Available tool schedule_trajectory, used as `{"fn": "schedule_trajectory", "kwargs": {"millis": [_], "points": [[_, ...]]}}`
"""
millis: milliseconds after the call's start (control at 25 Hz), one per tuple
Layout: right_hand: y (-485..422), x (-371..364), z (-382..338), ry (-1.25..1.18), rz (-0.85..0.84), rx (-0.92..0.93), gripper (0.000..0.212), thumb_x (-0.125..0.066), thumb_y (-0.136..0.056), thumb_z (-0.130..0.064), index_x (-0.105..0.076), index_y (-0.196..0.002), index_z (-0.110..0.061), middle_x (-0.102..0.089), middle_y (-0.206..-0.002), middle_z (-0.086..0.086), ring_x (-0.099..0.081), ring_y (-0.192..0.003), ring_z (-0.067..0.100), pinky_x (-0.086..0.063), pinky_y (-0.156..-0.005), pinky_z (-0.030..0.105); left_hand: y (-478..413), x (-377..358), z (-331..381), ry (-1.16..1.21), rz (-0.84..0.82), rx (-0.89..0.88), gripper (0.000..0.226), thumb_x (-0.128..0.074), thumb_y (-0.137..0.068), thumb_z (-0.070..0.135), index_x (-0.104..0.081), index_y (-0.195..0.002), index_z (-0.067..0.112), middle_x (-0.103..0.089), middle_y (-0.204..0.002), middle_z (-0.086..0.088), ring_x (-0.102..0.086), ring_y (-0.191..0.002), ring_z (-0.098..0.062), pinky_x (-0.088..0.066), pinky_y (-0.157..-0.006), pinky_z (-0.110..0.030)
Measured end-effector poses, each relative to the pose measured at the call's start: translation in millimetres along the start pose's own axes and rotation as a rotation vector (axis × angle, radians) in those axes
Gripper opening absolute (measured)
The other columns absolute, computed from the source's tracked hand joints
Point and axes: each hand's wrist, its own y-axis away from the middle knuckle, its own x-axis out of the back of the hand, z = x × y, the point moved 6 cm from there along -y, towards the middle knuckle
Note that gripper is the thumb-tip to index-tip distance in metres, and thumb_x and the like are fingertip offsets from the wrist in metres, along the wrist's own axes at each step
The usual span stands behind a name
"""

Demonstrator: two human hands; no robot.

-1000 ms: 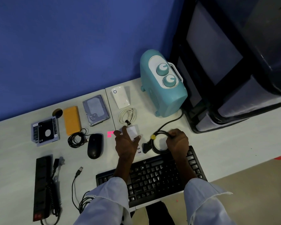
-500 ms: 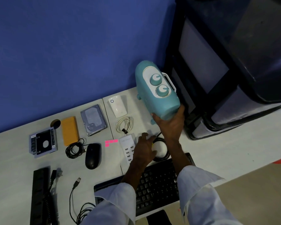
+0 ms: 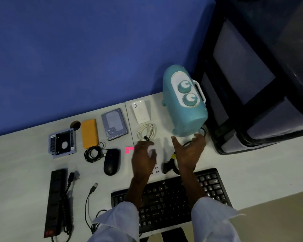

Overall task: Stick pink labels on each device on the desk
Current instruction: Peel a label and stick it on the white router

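Small pink labels (image 3: 129, 149) lie on the desk between the black mouse (image 3: 111, 161) and a white USB charging hub (image 3: 156, 169). My left hand (image 3: 143, 158) hovers over the hub's upper end with loose, spread fingers and covers most of it. My right hand (image 3: 189, 151) is open, palm turned left, just below the teal heater (image 3: 184, 103) and not touching it. The heater stands on the desk at the back right. Its black cord (image 3: 171, 165), with a yellow tie, lies between my hands.
Along the back lie a white box device (image 3: 140, 110), a hard drive (image 3: 115, 124), an orange case (image 3: 89, 133) and a drive caddy (image 3: 62, 143). A keyboard (image 3: 210, 186), a power strip (image 3: 55, 198) and loose cables (image 3: 93, 152) lie nearer. Black-framed furniture (image 3: 252, 84) stands to the right.
Half a second ago my right hand held the heater's lower end, tilted up; now the heater stands on the desk and that hand has let go. My left hand moved left over the hub.
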Motion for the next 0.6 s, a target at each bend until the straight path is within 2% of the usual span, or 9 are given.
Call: {"fn": "schedule_trajectory", "kwargs": {"millis": [80,120,200,320,400,440,520,600], "points": [[31.8,-20.5,4.6,-0.042,-0.111,0.045,0.057,-0.086,-0.067,-0.032,-0.053,-0.109,-0.013,-0.057,-0.102,0.005,-0.058,-0.092,0.028,-0.050,-0.081,0.039,-7.7,27.4,-41.1,-0.082,0.107,0.089,0.028,-0.069,-0.081,0.020,-0.065,-0.108,0.014,-0.064,-0.104,-0.008,-0.061,-0.097,-0.027,-0.048,-0.080,-0.031],[47.8,-34.6,2.8,-0.062,-0.203,0.093,0.045,-0.083,-0.071,-0.030,-0.054,-0.104,-0.018,-0.058,-0.096,0.000,-0.059,-0.085,0.024,-0.052,-0.078,0.040,-11.4,33.6,-62.1,-0.136,0.087,0.122,0.036,-0.070,-0.078,0.023,-0.064,-0.111,0.011,-0.064,-0.107,-0.011,-0.061,-0.099,-0.031,-0.049,-0.084,-0.035],[76.9,-63.1,-3.3,-0.041,-0.399,0.155,0.031,-0.076,-0.075,-0.032,-0.057,-0.098,-0.024,-0.060,-0.087,-0.007,-0.060,-0.077,0.015,-0.054,-0.072,0.038,-15.7,30.4,-93.2,-0.274,-0.060,0.108,0.058,-0.073,-0.073,0.029,-0.059,-0.123,0.004,-0.062,-0.119,-0.017,-0.058,-0.107,-0.037,-0.047,-0.093,-0.043],[112.6,-96.5,-13.0,0.052,-0.580,0.253,0.025,-0.072,-0.079,-0.032,-0.063,-0.101,-0.026,-0.065,-0.088,-0.011,-0.063,-0.078,0.008,-0.054,-0.074,0.031,-16.9,23.0,-106.9,-0.397,-0.245,0.050,0.075,-0.080,-0.069,0.025,-0.051,-0.133,0.001,-0.058,-0.126,-0.021,-0.056,-0.112,-0.040,-0.045,-0.096,-0.045],[128.0,-112.6,-13.3,0.098,-0.665,0.274,0.029,-0.066,-0.082,-0.024,-0.064,-0.111,-0.024,-0.070,-0.098,-0.009,-0.066,-0.091,0.009,-0.055,-0.083,0.031,-21.4,23.3,-101.5,-0.454,-0.291,0.011,0.075,-0.077,-0.073,0.026,-0.046,-0.138,0.004,-0.054,-0.130,-0.018,-0.053,-0.114,-0.036,-0.043,-0.095,-0.043],[132.6,-118.0,-11.7,0.112,-0.694,0.261,0.032,-0.059,-0.084,-0.026,-0.064,-0.115,-0.021,-0.071,-0.104,-0.006,-0.067,-0.097,0.013,-0.054,-0.087,0.032,-24.5,22.9,-99.9,-0.471,-0.313,0.005,0.074,-0.075,-0.076,0.028,-0.044,-0.140,0.007,-0.052,-0.132,-0.016,-0.050,-0.116,-0.034,-0.041,-0.096,-0.040],[139.5,-125.8,-5.9,0.152,-0.710,0.239,0.038,-0.049,-0.084,-0.029,-0.062,-0.117,-0.014,-0.070,-0.110,0.003,-0.066,-0.104,0.021,-0.053,-0.091,0.036,-30.4,24.8,-100.8,-0.464,-0.332,0.024,0.073,-0.074,-0.078,0.032,-0.042,-0.141,0.013,-0.051,-0.133,-0.012,-0.047,-0.119,-0.030,-0.038,-0.098,-0.036],[144.3,-128.4,-0.4,0.200,-0.687,0.255,0.034,-0.057,-0.085,-0.018,-0.061,-0.118,-0.012,-0.069,-0.110,0.006,-0.065,-0.105,0.023,-0.053,-0.092,0.035,-34.5,29.5,-100.4,-0.417,-0.325,0.034,0.071,-0.077,-0.074,0.036,-0.047,-0.136,0.016,-0.055,-0.128,-0.009,-0.049,-0.117,-0.028,-0.038,-0.095,-0.034]]}}
